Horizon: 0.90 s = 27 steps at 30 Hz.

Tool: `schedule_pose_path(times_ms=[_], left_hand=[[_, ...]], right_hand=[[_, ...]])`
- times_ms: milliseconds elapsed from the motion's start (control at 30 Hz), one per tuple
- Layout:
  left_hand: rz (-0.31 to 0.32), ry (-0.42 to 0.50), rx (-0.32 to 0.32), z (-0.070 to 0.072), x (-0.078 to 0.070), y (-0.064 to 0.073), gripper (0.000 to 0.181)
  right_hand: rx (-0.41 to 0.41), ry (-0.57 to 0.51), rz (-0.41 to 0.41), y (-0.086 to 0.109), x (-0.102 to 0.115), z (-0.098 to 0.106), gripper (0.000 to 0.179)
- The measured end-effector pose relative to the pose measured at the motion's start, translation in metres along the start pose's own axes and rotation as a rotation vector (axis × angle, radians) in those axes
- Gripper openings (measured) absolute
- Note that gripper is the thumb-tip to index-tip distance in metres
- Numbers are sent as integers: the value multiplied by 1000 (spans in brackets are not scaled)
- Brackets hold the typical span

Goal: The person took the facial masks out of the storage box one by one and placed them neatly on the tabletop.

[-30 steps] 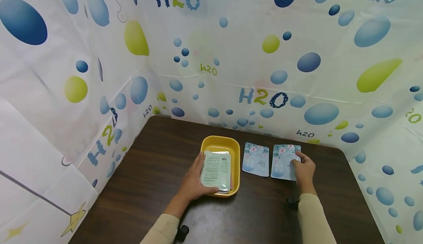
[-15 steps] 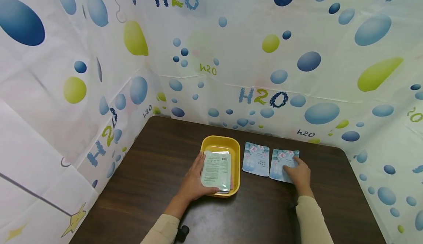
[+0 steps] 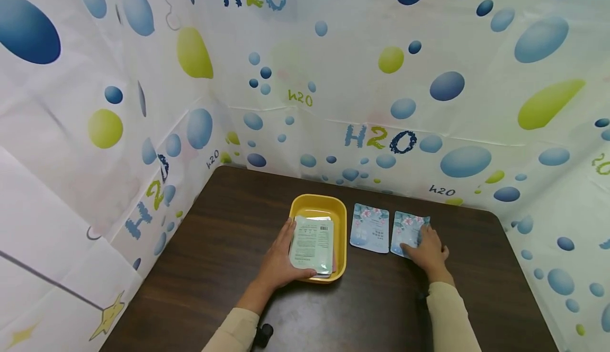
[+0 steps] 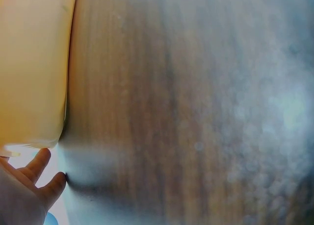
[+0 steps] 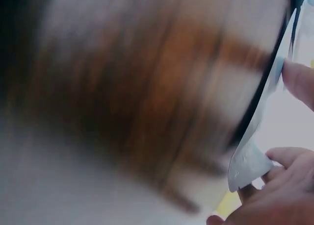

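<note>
Pinching floral blue sachet (image 3: 406,229), right side between thumb and fingers of right hand (image 3: 430,252), spreading left hand (image 3: 280,259) wide against yellow tray (image 3: 316,207).

Tray (image 3: 341,227) noted on table (image 3: 233,225), left of two loose packets. Packets stacked in tray, top packet (image 3: 312,246) uppermost. Middle packet (image 3: 369,228) positioned just right of tray; outer packet (image 3: 405,229) positioned just right of middle packet. Left hand (image 3: 278,256) placed at tray's left side and near end; right hand (image 3: 429,251) placed at outer packet's right side. Sheet (image 3: 305,39) located behind table.
</note>
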<state>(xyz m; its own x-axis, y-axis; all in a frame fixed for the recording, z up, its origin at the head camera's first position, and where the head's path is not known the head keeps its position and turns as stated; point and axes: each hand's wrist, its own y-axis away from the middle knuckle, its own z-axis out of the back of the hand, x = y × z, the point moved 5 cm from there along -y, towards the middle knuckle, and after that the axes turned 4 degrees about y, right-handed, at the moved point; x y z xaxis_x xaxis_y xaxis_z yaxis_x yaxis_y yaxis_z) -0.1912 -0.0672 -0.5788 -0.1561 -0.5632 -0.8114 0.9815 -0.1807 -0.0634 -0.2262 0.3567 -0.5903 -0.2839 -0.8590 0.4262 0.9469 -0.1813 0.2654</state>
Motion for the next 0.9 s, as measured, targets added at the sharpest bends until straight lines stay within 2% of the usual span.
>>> schedule_pose_path(times_ms=[133, 433, 600, 900], left_hand=[[6, 9, -5, -1, -1, 0, 137], [0, 19, -2, -1, -2, 1, 137], [-10, 35, -8, 1, -3, 1, 137], [3, 30, -5, 1, -3, 1, 136]], right_hand=[[35, 2, 7, -2, -5, 1, 104], [54, 44, 46, -6, -20, -3, 110], [89, 52, 41, -6, -20, -6, 107], [106, 46, 15, -8, -20, -8, 105]])
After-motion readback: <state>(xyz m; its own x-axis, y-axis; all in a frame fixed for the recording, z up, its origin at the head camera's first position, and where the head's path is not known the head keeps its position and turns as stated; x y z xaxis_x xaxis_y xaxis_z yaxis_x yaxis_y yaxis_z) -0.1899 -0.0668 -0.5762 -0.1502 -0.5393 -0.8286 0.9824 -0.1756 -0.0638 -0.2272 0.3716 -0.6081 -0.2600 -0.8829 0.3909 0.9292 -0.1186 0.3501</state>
